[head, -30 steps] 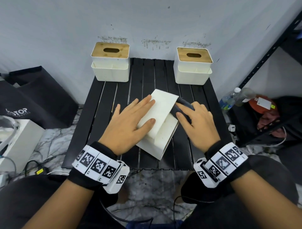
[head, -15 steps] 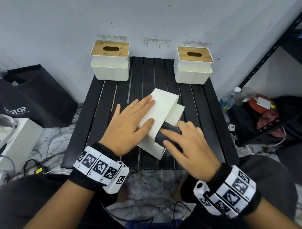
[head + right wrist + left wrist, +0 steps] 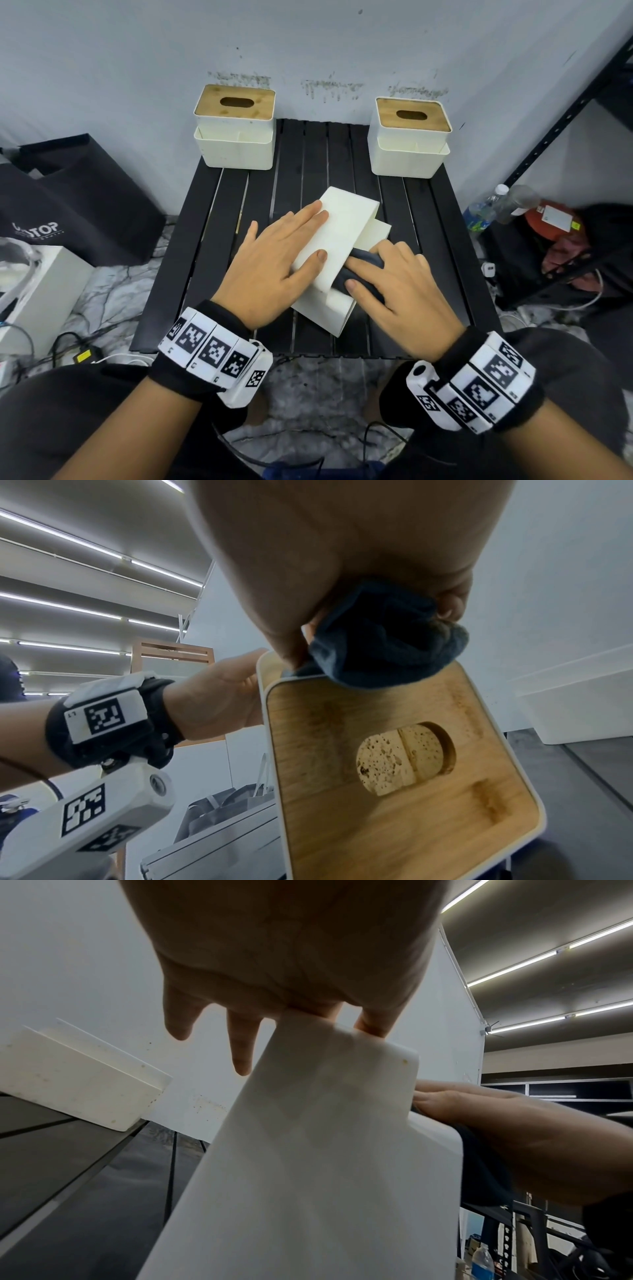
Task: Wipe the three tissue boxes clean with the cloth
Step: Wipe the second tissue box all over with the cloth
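A white tissue box (image 3: 337, 240) lies tipped on its side in the middle of the black slatted table (image 3: 212, 212). My left hand (image 3: 277, 260) rests flat on its upturned face, fingers straight. My right hand (image 3: 387, 284) grips a bunched dark cloth (image 3: 356, 270) and presses it against the box's right side. In the right wrist view the dark cloth (image 3: 387, 642) sits at the top edge of the box's bamboo lid (image 3: 394, 777). Two more tissue boxes with bamboo lids stand upright at the back, one on the left (image 3: 234, 126) and one on the right (image 3: 409, 137).
A black bag (image 3: 78, 205) and a white case (image 3: 37, 291) lie on the floor to the left. A black shelf frame (image 3: 548, 144), bottles (image 3: 486, 209) and clutter are on the right. The wall (image 3: 308, 41) stands right behind the table. Cables trail over the floor.
My right hand slid the cloth along the box's right side from the far end toward me, then a little back up. The left hand stayed flat on the box.
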